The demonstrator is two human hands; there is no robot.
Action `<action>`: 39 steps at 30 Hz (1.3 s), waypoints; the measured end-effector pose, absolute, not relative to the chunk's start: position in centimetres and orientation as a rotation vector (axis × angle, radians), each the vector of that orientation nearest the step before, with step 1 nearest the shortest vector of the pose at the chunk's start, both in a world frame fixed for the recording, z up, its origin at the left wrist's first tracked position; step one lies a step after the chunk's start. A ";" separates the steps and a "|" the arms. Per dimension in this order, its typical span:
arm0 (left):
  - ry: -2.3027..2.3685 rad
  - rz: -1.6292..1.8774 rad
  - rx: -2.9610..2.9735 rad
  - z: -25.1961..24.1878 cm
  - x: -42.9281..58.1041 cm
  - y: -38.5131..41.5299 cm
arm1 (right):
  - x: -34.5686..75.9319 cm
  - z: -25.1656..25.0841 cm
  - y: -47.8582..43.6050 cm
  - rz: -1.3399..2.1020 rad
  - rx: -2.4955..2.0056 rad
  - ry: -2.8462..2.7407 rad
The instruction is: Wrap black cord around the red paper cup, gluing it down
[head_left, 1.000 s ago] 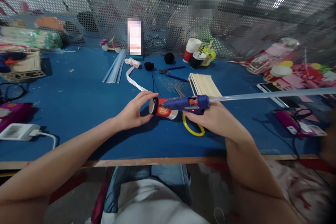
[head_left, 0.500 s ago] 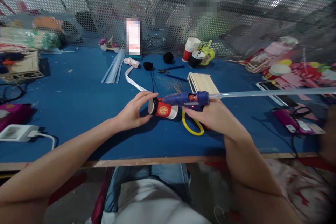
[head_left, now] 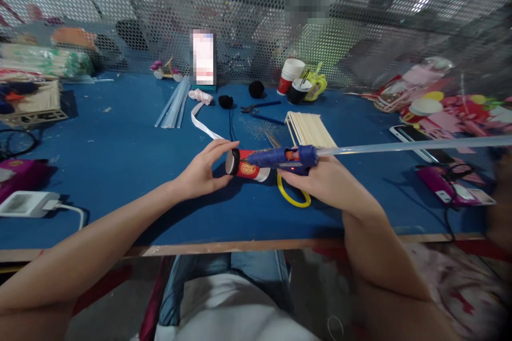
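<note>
Partner: Where was the paper cup [head_left: 248, 170], and what had hold of it?

Operator: I had it on its side near the front of the blue desk [head_left: 120, 138], one round end turned to the left. The left hand [head_left: 200, 173] kept its grip open just as wide as that end, thumb on the near side and fingers on the far side, close by the black band [head_left: 235, 162] around the cup. I couldn't tell whether the cup touched the desk

Partner: And the right?

Operator: My right hand [head_left: 330, 181] had its grip closed around the handle of a blue hot glue gun [head_left: 280, 158], with a small red light lit and a long clear glue stick [head_left: 400, 146] running out the back. The nozzle pointed left at the cup, beside the band; from my view I couldn't say whether they touched

Partner: Anything close around?

Operator: I saw yellow-handled scissors [head_left: 294, 201] partly under the glue gun, and a small wooden-stick piece [head_left: 312, 129] just beyond the right hand. Farther back lay blue-handled pliers [head_left: 267, 116], with a black yarn ball [head_left: 226, 101] to their left, its strand trailing toward the left hand
</note>
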State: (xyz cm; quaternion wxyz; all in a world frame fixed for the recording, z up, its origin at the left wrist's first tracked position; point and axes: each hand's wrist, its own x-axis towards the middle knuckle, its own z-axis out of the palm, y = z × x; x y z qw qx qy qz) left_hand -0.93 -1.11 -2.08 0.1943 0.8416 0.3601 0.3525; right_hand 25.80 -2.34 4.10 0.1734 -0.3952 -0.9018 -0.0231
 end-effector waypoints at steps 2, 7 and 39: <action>1.008 1.010 2.348 -2.2 -0.9 -1.0 | 25.3 4.3 -2.6 0.013 -1.196 -2.501; 0.974 1.056 2.323 -2.6 -0.9 -0.7 | 25.0 4.5 -2.7 0.221 -1.251 -2.445; 1.056 1.041 2.191 -3.0 -0.7 -0.9 | 30.9 2.0 7.5 -0.065 -2.259 -1.702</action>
